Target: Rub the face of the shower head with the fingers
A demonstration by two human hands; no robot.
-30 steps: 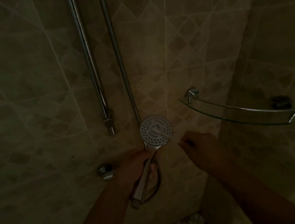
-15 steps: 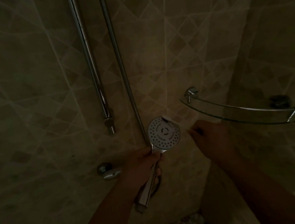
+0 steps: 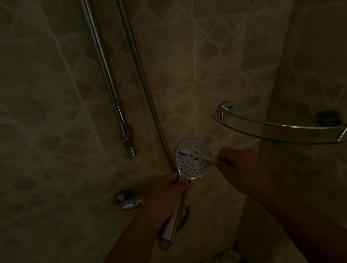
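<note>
Shower head [image 3: 194, 156], thin brush [image 3: 202, 156] perhaps, dim

The shot is very dim and murky, with a brownish cast over the tiled wall [image 3: 204, 66]. The only brighter patch sits at the middle, where the shower head [image 3: 194, 156] catches faint light and looks pale. Thin glints run along the chrome rail [image 3: 102, 59] and the edge of the glass shelf [image 3: 281, 131]. The left edge and lower-left corner sink into near black. Both forearms are dark silhouettes. Detail is soft and grainy, and straight lines bow toward the edges.
</note>
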